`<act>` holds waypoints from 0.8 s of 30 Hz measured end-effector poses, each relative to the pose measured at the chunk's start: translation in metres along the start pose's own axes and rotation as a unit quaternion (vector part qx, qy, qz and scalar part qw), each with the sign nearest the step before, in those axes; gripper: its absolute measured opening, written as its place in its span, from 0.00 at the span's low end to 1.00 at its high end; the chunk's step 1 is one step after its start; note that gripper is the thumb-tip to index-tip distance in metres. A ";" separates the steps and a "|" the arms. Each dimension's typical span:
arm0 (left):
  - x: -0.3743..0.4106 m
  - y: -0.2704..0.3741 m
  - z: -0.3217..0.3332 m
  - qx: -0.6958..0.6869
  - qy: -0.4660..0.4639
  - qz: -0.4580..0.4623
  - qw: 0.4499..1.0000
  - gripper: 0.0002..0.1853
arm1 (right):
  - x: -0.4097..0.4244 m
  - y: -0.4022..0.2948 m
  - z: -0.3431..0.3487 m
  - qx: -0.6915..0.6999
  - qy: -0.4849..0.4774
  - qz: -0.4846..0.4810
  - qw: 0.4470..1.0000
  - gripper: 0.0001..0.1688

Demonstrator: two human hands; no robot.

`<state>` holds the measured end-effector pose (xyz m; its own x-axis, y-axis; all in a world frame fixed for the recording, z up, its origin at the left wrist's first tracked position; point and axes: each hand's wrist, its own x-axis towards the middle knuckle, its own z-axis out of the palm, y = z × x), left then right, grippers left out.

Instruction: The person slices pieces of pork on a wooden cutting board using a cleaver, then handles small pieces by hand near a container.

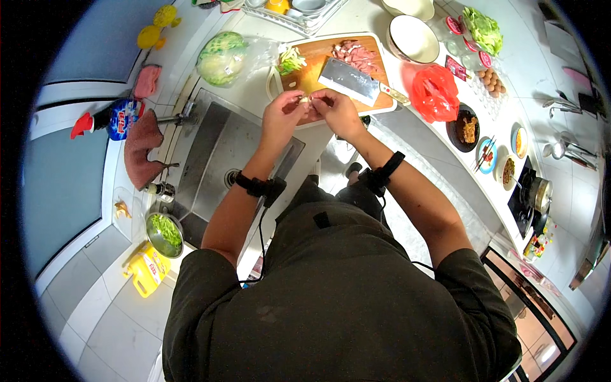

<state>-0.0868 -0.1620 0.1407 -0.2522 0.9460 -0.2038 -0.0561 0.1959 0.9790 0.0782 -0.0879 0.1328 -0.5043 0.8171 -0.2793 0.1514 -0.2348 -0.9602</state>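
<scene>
Both of my hands meet over the near edge of the wooden cutting board. Between the fingertips of my left hand and my right hand is a small pale piece, which looks like a garlic clove. A cleaver lies flat on the board just beyond my right hand, its handle over the board's right rim. Sliced raw meat sits behind the blade. Cut green and white pieces, perhaps scallion, lie at the board's left, with another small pale piece nearer to me.
A steel sink is at left, a wrapped round melon or cabbage behind it. Right of the board are a white bowl, a red plastic bag, eggs, dishes of food and a pot on the stove.
</scene>
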 end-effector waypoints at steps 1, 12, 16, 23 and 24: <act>0.000 0.000 0.000 0.048 0.006 0.018 0.999 0.18 | -0.002 -0.005 0.000 -0.006 0.002 -0.001 1.000 0.12; 0.003 0.003 0.004 0.078 0.016 0.069 0.994 0.19 | 0.017 0.046 -0.010 -0.177 0.031 -0.138 0.974 0.12; 0.003 0.005 0.000 -0.035 -0.010 0.002 0.999 0.17 | 0.021 0.064 -0.012 -0.252 0.033 -0.217 0.943 0.12; 0.003 -0.004 -0.010 -0.268 -0.015 -0.141 0.953 0.14 | 0.016 0.045 -0.010 -0.101 0.030 -0.100 0.989 0.13; 0.003 -0.006 -0.010 -0.283 -0.019 -0.149 0.947 0.14 | 0.019 0.059 -0.012 -0.128 0.027 -0.136 0.982 0.12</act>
<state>-0.0972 -0.1629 0.1342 -0.1105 0.8811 -0.4599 -0.6306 0.2955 0.7177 0.0880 -0.0800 0.0706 -0.5112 0.8595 -0.0052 0.2290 0.1303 -0.9647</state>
